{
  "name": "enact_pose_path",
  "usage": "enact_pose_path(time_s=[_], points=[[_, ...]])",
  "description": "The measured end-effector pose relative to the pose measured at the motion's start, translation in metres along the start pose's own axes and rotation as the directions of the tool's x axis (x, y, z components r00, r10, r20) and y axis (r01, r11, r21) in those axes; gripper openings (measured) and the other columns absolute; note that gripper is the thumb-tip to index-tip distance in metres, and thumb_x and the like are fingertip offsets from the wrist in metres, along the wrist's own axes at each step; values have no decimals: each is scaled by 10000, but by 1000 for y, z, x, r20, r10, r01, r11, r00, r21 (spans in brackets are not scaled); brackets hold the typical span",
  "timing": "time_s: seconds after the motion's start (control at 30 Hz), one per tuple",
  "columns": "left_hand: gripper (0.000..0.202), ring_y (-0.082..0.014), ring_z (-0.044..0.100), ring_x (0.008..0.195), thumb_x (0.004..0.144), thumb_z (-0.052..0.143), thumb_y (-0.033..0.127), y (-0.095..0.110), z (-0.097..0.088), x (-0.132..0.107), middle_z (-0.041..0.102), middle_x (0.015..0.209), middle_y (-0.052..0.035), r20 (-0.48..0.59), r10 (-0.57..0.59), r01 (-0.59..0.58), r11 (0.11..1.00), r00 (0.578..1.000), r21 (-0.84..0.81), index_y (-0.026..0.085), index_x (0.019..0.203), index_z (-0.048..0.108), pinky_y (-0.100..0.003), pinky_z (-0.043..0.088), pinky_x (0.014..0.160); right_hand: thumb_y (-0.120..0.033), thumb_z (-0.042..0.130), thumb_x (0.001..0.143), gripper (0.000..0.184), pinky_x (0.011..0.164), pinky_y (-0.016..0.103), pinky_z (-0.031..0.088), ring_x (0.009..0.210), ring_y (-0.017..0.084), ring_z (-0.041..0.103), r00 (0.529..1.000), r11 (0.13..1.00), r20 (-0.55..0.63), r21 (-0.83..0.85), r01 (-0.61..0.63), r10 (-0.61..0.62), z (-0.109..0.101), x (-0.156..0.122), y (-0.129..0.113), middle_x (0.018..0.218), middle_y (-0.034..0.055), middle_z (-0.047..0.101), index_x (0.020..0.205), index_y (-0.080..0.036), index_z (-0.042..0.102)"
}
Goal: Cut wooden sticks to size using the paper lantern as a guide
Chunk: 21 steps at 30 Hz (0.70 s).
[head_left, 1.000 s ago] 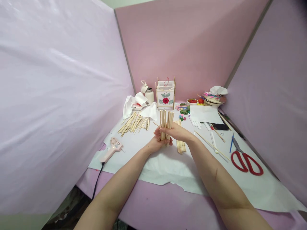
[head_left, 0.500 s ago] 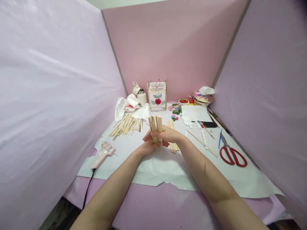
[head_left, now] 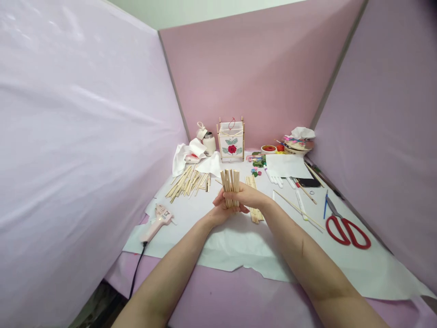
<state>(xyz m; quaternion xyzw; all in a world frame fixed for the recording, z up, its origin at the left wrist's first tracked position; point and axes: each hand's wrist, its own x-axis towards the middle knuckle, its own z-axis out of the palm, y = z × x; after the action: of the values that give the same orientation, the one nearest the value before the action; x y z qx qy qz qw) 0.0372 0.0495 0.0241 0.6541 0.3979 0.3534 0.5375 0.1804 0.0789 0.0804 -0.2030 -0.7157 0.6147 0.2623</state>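
Observation:
A bundle of short wooden sticks (head_left: 230, 181) stands nearly upright between my two hands, its tops fanned slightly apart. My right hand (head_left: 244, 196) is closed around the middle of the bundle, thumb across the front. Lower down, my left hand (head_left: 221, 214) wraps the bottom end, and its fingertips are partly hidden behind the sticks and the other hand. Just right of the hands, a flat row of similar sticks (head_left: 256, 215) lies on the white sheet. To the left is a loose pile of sticks (head_left: 187, 184).
A pink glue gun (head_left: 157, 224) with a black cord lies at left, large red-handled scissors (head_left: 347, 232) at right. At the back stand a rose-decorated stick-framed box (head_left: 232, 146) and a white jar (head_left: 209, 143). White paper (head_left: 288, 166) covers part of a black phone (head_left: 310, 182).
The whole scene has shifted slightly right and down in the view. Both hands keep their hold on the stick bundle, with little other visible change.

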Motion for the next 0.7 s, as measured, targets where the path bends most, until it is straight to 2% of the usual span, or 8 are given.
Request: enact_pose_path(time_s=[0.13, 0.2, 0.33, 0.47, 0.6, 0.7], points=[[261, -287, 649, 1008, 811, 618, 382, -11, -4, 2, 723, 985, -121, 81, 17, -14, 999, 997, -31, 138, 856, 702, -429, 472, 935, -345, 684, 782, 286, 897, 408, 517, 968, 228, 684, 995, 984, -93, 170, 44, -28, 1, 0, 1, 1008, 90, 724, 999, -160, 658], [283, -280, 647, 1011, 811, 629, 401, -16, -6, 3, 720, 1003, -129, 104, 15, -8, 998, 994, -63, 132, 878, 689, -428, 470, 931, -324, 691, 776, 300, 909, 413, 515, 969, 222, 685, 990, 976, -138, 205, 69, -41, 3, 0, 0, 1013, 89, 723, 1025, -164, 642], [301, -276, 639, 1035, 819, 635, 409, -20, -8, 3, 714, 1027, -136, 132, 45, -31, 994, 990, -102, 126, 905, 692, -412, 466, 935, -332, 602, 836, 212, 859, 371, 532, 902, 201, 696, 986, 992, -164, 127, 22, -1, 8, -1, -6, 913, 78, 733, 948, -160, 658], [300, -278, 638, 1032, 832, 618, 404, -19, -7, 3, 716, 1017, -131, 92, 39, -33, 997, 995, -64, 128, 910, 705, -416, 468, 941, -321, 545, 862, 194, 796, 334, 536, 833, 182, 695, 983, 998, -182, 56, 9, 2, 12, 0, -10, 860, 63, 729, 901, -162, 650], [296, -278, 627, 1054, 856, 578, 378, -15, -4, 0, 708, 1052, -130, 80, 34, -35, 999, 996, 19, 128, 953, 704, -414, 464, 949, -319, 534, 867, 190, 794, 328, 532, 842, 183, 690, 986, 999, -166, 28, 21, -16, 10, 1, -9, 845, 61, 725, 877, -164, 643], [281, -268, 613, 1075, 849, 583, 349, -6, -14, -1, 687, 1106, -118, 131, -1, -19, 988, 991, 150, 143, 1009, 688, -374, 481, 916, -341, 539, 873, 206, 826, 342, 527, 869, 187, 690, 989, 998, -143, 52, 32, -25, 6, 1, -6, 882, 65, 729, 892, -167, 647]])
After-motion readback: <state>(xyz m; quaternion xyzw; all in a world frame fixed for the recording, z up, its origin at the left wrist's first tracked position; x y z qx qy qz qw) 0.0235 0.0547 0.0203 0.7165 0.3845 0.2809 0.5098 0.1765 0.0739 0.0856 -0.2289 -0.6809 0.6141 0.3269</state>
